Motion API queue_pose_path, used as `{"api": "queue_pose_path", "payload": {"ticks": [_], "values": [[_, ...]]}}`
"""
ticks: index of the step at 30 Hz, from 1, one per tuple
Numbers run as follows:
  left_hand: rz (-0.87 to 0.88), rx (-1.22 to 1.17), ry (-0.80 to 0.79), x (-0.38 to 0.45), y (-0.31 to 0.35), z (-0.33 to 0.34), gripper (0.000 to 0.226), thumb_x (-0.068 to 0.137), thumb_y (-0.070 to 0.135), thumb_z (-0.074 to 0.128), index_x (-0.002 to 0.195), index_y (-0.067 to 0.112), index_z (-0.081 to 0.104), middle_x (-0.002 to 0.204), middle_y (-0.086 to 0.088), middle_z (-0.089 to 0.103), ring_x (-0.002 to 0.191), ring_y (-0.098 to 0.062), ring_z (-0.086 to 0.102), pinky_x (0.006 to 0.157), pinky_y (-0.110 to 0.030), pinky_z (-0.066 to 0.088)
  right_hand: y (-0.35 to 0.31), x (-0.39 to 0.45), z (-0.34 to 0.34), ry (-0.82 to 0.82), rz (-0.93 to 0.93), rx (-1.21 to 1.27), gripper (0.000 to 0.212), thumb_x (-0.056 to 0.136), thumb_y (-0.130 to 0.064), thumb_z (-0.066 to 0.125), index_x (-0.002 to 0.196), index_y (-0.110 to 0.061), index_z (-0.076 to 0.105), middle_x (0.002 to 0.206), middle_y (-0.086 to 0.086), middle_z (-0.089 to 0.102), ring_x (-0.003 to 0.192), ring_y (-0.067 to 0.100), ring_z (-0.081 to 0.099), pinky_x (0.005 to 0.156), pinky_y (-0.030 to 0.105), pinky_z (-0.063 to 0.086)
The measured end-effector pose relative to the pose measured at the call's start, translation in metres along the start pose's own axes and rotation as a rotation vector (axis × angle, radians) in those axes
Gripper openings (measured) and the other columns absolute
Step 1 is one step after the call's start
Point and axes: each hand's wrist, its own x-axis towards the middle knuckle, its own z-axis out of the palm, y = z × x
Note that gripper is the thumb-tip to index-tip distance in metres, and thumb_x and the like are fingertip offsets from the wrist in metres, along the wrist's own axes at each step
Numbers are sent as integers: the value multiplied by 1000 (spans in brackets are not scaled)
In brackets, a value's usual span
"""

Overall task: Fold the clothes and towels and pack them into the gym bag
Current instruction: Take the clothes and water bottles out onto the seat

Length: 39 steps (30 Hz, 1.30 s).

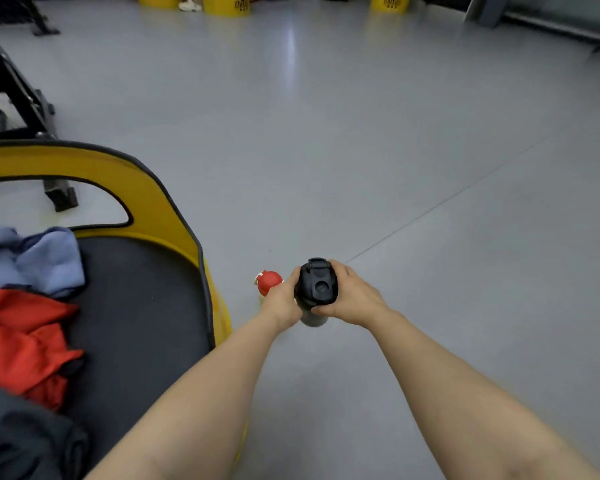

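Observation:
A bottle with a black flip-top lid [316, 286] and a pale body stands out in front of me above the grey floor. My left hand [282, 300] grips its left side and my right hand [352, 295] wraps the lid from the right. Just left of my left hand a red-capped bottle [268, 281] peeks out. On the left a black seat pad with a yellow rim [174, 209] carries a blue towel [32, 258], a red garment [21, 341] and a dark garment [21, 441]. No gym bag is in view.
Black metal equipment frames [18, 98] stand at the far left behind the yellow seat. Yellow buckets [226, 4] line the far wall, with a white shoe [189, 5] between two of them. Open grey floor [430, 168] stretches ahead and right.

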Motion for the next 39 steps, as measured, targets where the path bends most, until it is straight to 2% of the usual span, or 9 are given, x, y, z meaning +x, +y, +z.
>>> {"api": "queue_pose_path", "payload": {"ticks": [2,3,6,8,12,17,23,32,39], "values": [[19,-22,28,-18,14,-13,67,84,-4,51,142,26,34,97,4,55,90,-19,55,63,-14,38,-16,-14,-14,31,-26,-8,84,66,-49,74,136,-40,29,135,-12,44,116,18,53,90,35,45],[25,-28,43,-28,22,-20,67,84,-2,51,143,26,33,99,3,57,89,-19,55,66,-16,38,-24,-21,-21,47,-38,-4,84,66,-49,74,136,-40,30,134,-12,45,116,17,53,89,35,45],[61,-28,88,-55,42,-45,71,85,3,56,146,26,29,122,-6,60,107,-25,58,88,-24,44,-51,-40,-39,91,-69,21,83,63,-52,75,133,-40,32,130,-12,48,113,15,53,88,36,46],[88,-22,119,-73,53,-64,73,85,2,56,147,27,27,130,-6,57,115,-26,56,94,-29,45,-71,-52,-50,122,-89,46,85,62,-53,75,133,-39,32,127,-11,50,113,17,54,89,38,48],[141,-8,185,-106,69,-105,72,85,-3,55,146,27,30,132,-2,54,120,-21,51,91,-24,42,-115,-70,-72,174,-158,60,82,65,-50,76,134,-37,33,125,-9,51,112,17,54,86,35,47],[151,36,306,-139,77,-153,75,86,0,58,149,25,25,139,-4,51,125,-22,49,97,-28,43,-173,-82,-91,208,-271,24,85,66,-51,76,137,-33,32,129,-6,50,116,18,51,86,34,46],[104,69,418,-165,63,-210,78,85,-5,52,150,27,23,142,-5,48,127,-24,47,88,-23,41,-237,-78,-86,199,-358,53,87,66,-53,76,137,-33,32,131,-5,51,116,19,53,91,39,49],[-55,42,398,-161,-1,-248,76,89,-7,46,152,23,17,145,-8,43,129,-27,45,93,-23,40,-285,-40,-20,100,-372,78,89,63,-56,76,136,-29,32,131,-1,49,118,20,51,93,44,50],[-132,-27,347,-128,-42,-245,76,86,-7,46,151,22,20,144,-6,45,129,-23,46,84,-14,37,-283,0,15,122,-360,-119,87,66,-60,73,137,-25,35,131,-1,49,122,21,44,94,41,46]]}}
